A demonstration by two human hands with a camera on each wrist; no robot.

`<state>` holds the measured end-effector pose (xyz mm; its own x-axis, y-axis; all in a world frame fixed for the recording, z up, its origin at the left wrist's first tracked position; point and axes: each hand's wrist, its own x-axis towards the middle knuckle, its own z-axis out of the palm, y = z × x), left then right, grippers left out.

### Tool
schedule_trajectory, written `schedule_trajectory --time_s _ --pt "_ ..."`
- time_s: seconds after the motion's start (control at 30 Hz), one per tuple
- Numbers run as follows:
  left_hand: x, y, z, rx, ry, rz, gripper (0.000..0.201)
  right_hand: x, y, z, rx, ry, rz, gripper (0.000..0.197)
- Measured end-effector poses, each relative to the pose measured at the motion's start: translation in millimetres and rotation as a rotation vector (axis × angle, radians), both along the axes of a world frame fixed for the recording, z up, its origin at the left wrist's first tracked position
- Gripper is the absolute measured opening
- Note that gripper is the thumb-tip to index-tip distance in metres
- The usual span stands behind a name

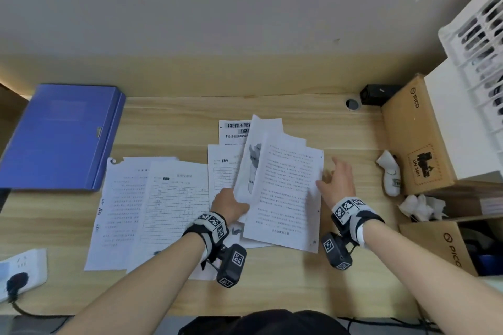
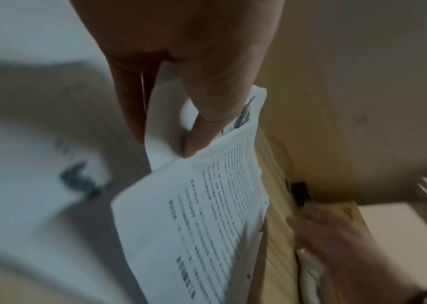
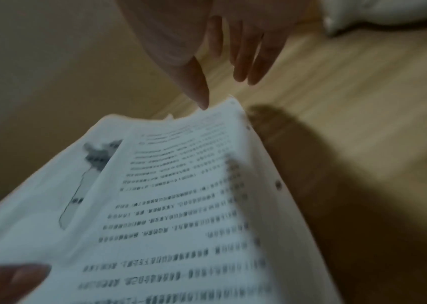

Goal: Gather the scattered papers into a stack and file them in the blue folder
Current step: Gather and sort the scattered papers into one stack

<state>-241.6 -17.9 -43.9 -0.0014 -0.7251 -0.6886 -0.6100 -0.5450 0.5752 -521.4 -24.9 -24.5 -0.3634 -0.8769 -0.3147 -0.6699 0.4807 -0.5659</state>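
Note:
My left hand [image 1: 231, 205] pinches the left edge of a small bunch of printed papers [image 1: 285, 193], lifted off the wooden desk [image 1: 272, 285]; in the left wrist view the thumb and fingers [image 2: 202, 123] clamp the sheets [image 2: 202, 216]. My right hand [image 1: 337, 182] hovers at the bunch's right edge with fingers [image 3: 254, 61] spread and straight, holding nothing; the papers [image 3: 171, 205] lie just below it. More sheets [image 1: 152, 212] lie flat to the left, others [image 1: 231, 133] behind. The shut blue folder [image 1: 62, 133] lies at the far left.
Cardboard boxes [image 1: 419, 133] and a white rack [image 1: 479, 62] crowd the right side. A white controller [image 1: 390, 174] and crumpled tissue [image 1: 420, 207] lie near my right hand. A power strip [image 1: 21, 272] sits front left. The wall [image 1: 245, 8] stands behind the desk.

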Motion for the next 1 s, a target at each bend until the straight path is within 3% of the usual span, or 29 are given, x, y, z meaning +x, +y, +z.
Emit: schedule_trajectory --time_s 0.07,0.23,0.3,0.37,0.43,0.5,0.53,0.6,0.63,0.7,0.8,0.87,1.0 --pt "5 -13 17 -0.05 -0.059 -0.124 0.004 12 -14 19 -0.169 0.075 0.169 0.067" --pt "17 -49 69 -0.206 -0.189 -0.486 0.023 54 -51 68 -0.28 0.396 0.787 0.097" --pt "15 -64 94 -0.268 -0.293 -0.646 0.026 67 -62 78 -0.308 0.479 0.981 0.086" --pt "12 -79 117 -0.304 -0.31 -0.743 0.02 76 -70 84 -0.287 0.548 1.065 0.053" --pt "10 -90 130 -0.342 -0.308 -0.756 0.022 80 -74 93 -0.136 0.51 0.998 0.025" --pt "13 -96 132 -0.417 -0.221 -0.604 0.012 73 -73 95 0.028 0.328 0.826 0.019" --pt "17 -99 128 -0.469 -0.151 -0.473 0.019 67 -72 95 0.065 0.232 0.732 0.02" --pt "27 -99 114 -0.529 -0.091 -0.197 0.064 51 -71 92 0.119 0.053 0.511 0.02" --pt "33 -96 106 -0.535 -0.105 -0.085 0.074 43 -69 89 0.156 -0.042 0.389 0.022" --pt "44 -87 86 -0.48 -0.134 0.068 0.073 25 -64 71 0.233 -0.189 0.149 0.027" --pt "57 -64 49 -0.264 -0.158 0.08 0.061 9 -49 36 0.29 -0.337 -0.123 0.036" --pt "57 -45 28 -0.139 -0.133 0.052 0.058 13 -35 19 0.335 -0.419 -0.228 0.033" --pt "45 -13 4 -0.268 -0.157 -0.229 0.048 30 -21 -3 0.322 -0.425 -0.259 0.02"
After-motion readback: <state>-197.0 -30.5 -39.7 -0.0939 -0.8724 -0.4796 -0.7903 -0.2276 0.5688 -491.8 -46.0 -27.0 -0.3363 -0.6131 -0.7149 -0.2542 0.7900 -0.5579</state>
